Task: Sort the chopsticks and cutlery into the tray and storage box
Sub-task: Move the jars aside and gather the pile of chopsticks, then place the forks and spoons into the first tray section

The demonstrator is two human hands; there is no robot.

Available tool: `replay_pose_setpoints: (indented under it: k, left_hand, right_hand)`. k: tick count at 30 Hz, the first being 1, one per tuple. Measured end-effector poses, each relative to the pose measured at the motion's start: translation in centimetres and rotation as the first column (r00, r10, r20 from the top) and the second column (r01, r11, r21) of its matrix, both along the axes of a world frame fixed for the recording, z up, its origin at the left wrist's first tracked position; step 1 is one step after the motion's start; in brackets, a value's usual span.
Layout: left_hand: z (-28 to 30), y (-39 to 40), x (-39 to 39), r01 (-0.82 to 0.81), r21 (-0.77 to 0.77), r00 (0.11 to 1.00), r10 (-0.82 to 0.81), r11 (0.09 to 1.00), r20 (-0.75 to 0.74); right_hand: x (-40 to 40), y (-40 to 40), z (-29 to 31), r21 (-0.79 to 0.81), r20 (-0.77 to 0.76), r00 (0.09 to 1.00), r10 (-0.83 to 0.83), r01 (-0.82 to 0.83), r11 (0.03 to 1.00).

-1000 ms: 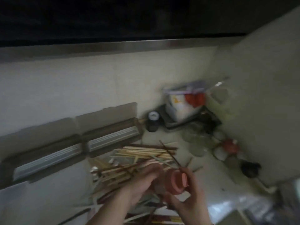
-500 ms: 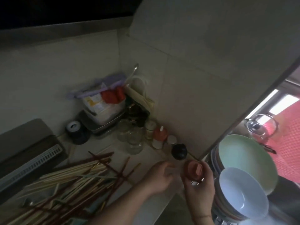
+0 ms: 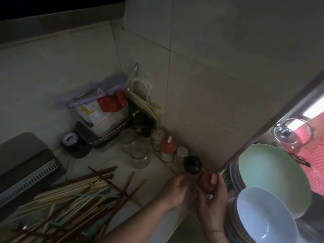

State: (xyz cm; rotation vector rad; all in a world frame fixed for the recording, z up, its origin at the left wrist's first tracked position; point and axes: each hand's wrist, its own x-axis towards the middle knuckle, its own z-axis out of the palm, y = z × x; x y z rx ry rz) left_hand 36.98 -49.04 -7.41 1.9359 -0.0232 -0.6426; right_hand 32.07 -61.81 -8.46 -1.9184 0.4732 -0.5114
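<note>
Since the earlier frame, my right hand (image 3: 213,195) has carried the terracotta-lidded jar (image 3: 207,181), fingers clasped round it, to the condiment row at lower centre, presumably clearing workspace. Left hand (image 3: 175,191) curls loosely; grip indeterminate. Chopsticks (image 3: 73,195) lie piled lower left beside the slotted tray (image 3: 28,181).

The right hand (image 3: 213,199) grips a small reddish-brown jar with a pink flip lid (image 3: 207,181) at the counter's right edge, and the left hand (image 3: 175,191) curls just beside it. A loose heap of pale wooden and dark red chopsticks (image 3: 75,197) sprawls lower left; stacked green and white bowls (image 3: 270,195) sit right.
</note>
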Motion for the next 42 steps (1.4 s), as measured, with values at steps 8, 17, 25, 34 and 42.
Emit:
replay_pose_setpoints:
  k: [8,17,25,34,42]
  left_hand:
    - [1.5,1.0,-0.8,0.068,0.029,0.996,-0.069,0.997,0.063]
    - [3.0,20.7,-6.9,-0.357,0.336,0.737,0.043,0.872,0.674]
    - [1.1,33.5,-16.0,-0.412,0.777,0.909,0.27,0.476,0.317]
    - [-0.7,32.6,-20.4,-0.523,0.713,0.852,0.272,0.467,0.446]
    - [-1.4,32.8,-23.5,-0.532,0.739,0.847,0.261,0.414,0.463]
  right_hand:
    - [0.0,0.9,0.0,-0.063,0.093,0.995,0.02,-0.014,0.998]
    - [-3.8,10.1,1.2,-0.518,0.307,0.908,0.284,-0.091,0.85]
    - [0.3,23.7,1.0,-0.636,-0.284,0.468,0.837,-0.745,0.201]
    - [2.9,35.0,0.8,-0.581,-0.58,0.089,0.81,-0.742,-0.335]
    - [2.4,31.7,-0.5,-0.64,-0.521,0.121,0.845,-0.711,-0.292]
